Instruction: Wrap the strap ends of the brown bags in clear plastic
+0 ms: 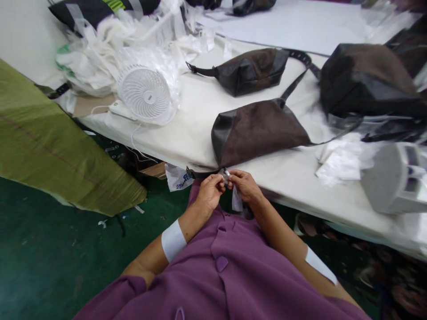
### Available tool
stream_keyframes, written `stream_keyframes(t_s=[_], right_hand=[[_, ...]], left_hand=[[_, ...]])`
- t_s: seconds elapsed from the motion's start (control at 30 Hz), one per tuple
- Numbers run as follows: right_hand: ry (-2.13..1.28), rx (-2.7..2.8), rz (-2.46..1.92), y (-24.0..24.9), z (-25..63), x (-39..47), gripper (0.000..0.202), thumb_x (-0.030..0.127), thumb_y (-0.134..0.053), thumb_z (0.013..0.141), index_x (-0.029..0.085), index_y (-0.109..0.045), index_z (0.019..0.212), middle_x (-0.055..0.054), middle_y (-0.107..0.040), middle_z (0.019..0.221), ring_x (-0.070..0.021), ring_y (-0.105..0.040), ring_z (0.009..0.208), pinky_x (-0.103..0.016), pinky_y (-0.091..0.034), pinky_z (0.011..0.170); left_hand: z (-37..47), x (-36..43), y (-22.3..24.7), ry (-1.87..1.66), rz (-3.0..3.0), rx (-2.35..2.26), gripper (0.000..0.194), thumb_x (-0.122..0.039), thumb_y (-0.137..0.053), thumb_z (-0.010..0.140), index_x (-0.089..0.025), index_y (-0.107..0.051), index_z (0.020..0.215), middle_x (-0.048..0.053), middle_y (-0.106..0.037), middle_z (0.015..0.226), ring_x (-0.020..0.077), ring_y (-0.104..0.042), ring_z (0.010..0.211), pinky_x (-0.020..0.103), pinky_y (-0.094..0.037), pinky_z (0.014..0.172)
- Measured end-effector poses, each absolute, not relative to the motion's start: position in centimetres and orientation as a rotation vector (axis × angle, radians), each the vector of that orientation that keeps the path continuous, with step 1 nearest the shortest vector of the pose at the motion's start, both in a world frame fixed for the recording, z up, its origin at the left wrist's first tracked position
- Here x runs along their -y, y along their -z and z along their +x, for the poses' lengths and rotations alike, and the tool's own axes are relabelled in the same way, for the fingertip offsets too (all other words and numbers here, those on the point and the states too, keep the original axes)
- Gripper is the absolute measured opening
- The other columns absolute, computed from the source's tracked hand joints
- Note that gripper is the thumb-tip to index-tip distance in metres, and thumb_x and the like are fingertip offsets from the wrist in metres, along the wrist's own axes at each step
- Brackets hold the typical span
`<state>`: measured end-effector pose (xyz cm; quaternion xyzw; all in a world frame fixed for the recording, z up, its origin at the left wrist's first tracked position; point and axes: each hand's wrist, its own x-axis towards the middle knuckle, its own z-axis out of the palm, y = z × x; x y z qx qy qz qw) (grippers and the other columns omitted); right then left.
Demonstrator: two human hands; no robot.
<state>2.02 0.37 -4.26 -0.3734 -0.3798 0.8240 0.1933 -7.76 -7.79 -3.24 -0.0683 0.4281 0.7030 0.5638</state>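
Observation:
My left hand (211,190) and my right hand (244,184) meet in front of the table edge, fingertips pinched together. Between them is a small greyish piece (225,177), too small to make out its kind. A strip of translucent plastic (236,200) hangs below my right fingers. Just beyond the hands lies a brown and black shoulder bag (263,131) on the table. Its dark strap end (200,173) hangs over the edge, close to my left fingertips; whether it joins the held piece cannot be told.
A second bag (253,69) lies behind, and a larger dark bag (370,84) stands at right. On the left are a white fan (147,93) in plastic and heaped wrapping (96,58). A grey device (390,178) and crumpled white paper (340,160) occupy the right front. Green cloth (60,146) hangs left.

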Motion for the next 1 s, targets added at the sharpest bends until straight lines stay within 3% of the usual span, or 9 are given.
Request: stream_keyframes(t_s=[0.17,0.33,0.43,0.57,0.63,0.73,0.83,0.93,1.0], right_hand=[[-1.761,1.622,-1.281,5.0,2.3,-0.1,0.018,0.033,-0.061,0.071,0.015,-0.063,0.072,0.002,-0.055,0.05,-0.0105,-0.048,0.045,-0.021,-0.034,0.045],[-1.176,2.001,-1.246,4.8,3.1,0.3,0.014,0.026,-0.055,0.074,0.017,-0.063,0.065,-0.001,-0.059,0.062,-0.0127,-0.051,0.058,-0.024,-0.038,0.059],[-0.999,2.097,-1.189,4.5,3.3,0.7,0.017,0.025,-0.052,0.077,0.017,-0.063,0.066,-0.002,-0.059,0.068,-0.0141,-0.053,0.064,-0.025,-0.038,0.064],[-1.037,2.025,-1.246,4.9,3.6,1.1,0.018,0.027,-0.052,0.078,0.017,-0.063,0.067,-0.002,-0.061,0.069,-0.0146,-0.054,0.065,-0.026,-0.039,0.065],[-1.115,1.963,-1.294,5.1,3.8,1.2,0.018,0.029,-0.054,0.077,0.018,-0.063,0.067,-0.001,-0.062,0.066,-0.0142,-0.055,0.062,-0.025,-0.039,0.063],[-1.234,1.878,-1.383,5.3,4.2,1.1,0.016,0.03,-0.055,0.075,0.018,-0.063,0.067,0.001,-0.062,0.061,-0.0138,-0.056,0.058,-0.024,-0.04,0.061],[-1.281,1.781,-1.446,5.4,4.5,1.1,0.011,0.028,-0.057,0.072,0.018,-0.061,0.071,0.002,-0.061,0.058,-0.0139,-0.056,0.056,-0.024,-0.041,0.06],[-1.299,1.752,-1.406,5.4,4.8,1.1,0.015,0.026,-0.058,0.071,0.018,-0.06,0.084,0.004,-0.058,0.055,-0.0131,-0.055,0.052,-0.023,-0.041,0.059],[-1.311,1.802,-1.342,5.3,4.9,1.1,0.018,0.025,-0.056,0.073,0.019,-0.06,0.09,0.005,-0.057,0.053,-0.0126,-0.054,0.049,-0.023,-0.041,0.058]], left_hand=[[-6.9,7.8,2.2,-1.641,-0.251,-1.002,0.02,-0.011,-0.071,0.06,-0.014,-0.052,0.067,-0.004,-0.05,0.058,0.0041,-0.043,0.05,0.018,-0.03,0.048],[-6.3,6.6,2.2,-1.634,-0.242,-1.015,0.018,-0.009,-0.069,0.061,-0.014,-0.052,0.064,-0.004,-0.051,0.056,0.0031,-0.039,0.045,0.018,-0.028,0.045],[-5.8,5.8,2.4,-1.65,-0.152,-1.064,0.019,-0.012,-0.07,0.061,-0.014,-0.051,0.061,-0.004,-0.049,0.053,0.0033,-0.039,0.045,0.018,-0.028,0.045],[-5.3,5.4,3.2,-1.603,0.04,-1.316,0.018,-0.029,-0.067,0.072,-0.013,-0.063,0.075,-0.003,-0.051,0.054,0.0036,-0.036,0.041,0.02,-0.026,0.042],[-5.3,5.6,3.7,-1.562,0.256,-1.507,0.026,-0.036,-0.057,0.08,-0.013,-0.067,0.086,0.0,-0.057,0.06,0.0067,-0.043,0.045,0.021,-0.034,0.045],[-5.8,6.0,4.2,-1.384,0.822,-1.786,0.024,-0.026,-0.05,0.083,-0.017,-0.07,0.092,0.006,-0.069,0.087,0.0163,-0.062,0.077,0.029,-0.048,0.073],[-6.5,6.5,4.2,-1.124,1.299,-1.921,0.029,-0.014,-0.049,0.079,-0.021,-0.069,0.099,0.006,-0.068,0.105,0.0207,-0.061,0.1,0.034,-0.042,0.094],[-6.6,7.1,4.0,-1.135,1.293,-1.976,0.037,-0.012,-0.047,0.079,-0.021,-0.063,0.111,0.005,-0.07,0.095,0.0188,-0.063,0.091,0.033,-0.045,0.089],[-6.2,7.8,4.4,-1.24,1.106,-1.97,0.035,-0.012,-0.047,0.078,-0.019,-0.062,0.109,0.003,-0.069,0.082,0.0164,-0.063,0.078,0.03,-0.047,0.078]])
